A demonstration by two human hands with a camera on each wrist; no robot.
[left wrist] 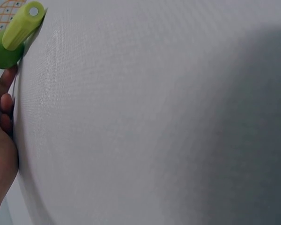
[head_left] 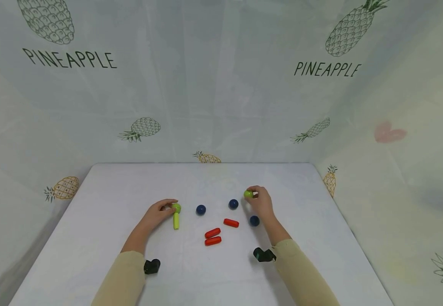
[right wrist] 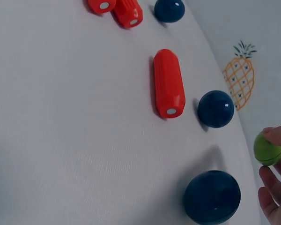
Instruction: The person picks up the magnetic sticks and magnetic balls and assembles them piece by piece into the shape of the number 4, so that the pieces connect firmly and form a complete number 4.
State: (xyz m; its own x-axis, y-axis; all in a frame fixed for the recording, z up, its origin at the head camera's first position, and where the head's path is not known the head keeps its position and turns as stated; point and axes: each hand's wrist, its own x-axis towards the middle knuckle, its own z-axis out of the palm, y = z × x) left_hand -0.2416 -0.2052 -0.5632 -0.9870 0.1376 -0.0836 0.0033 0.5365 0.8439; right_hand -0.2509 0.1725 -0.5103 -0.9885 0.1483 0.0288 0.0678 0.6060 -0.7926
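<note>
My left hand (head_left: 162, 211) pinches a green ball (left wrist: 7, 54) at the left of the table. Against that ball lies a yellow-green stick (head_left: 176, 221) with a round silvery spot on its end. At the right, my right hand (head_left: 262, 204) holds another green ball (right wrist: 269, 149) between thumb and fingers. In the right wrist view a shadow falls on the table near this ball. Closest to the right hand are two dark blue balls, one (head_left: 254, 221) beside the wrist and one (head_left: 233, 204) to its left.
A third blue ball (head_left: 201, 210) sits between the hands. Nearer the table's middle lie a red stick (head_left: 231, 222) and two more, one (head_left: 212, 233) just behind the other (head_left: 213, 241). The white table (head_left: 175, 182) meets a pineapple-print cloth (head_left: 213, 93) behind.
</note>
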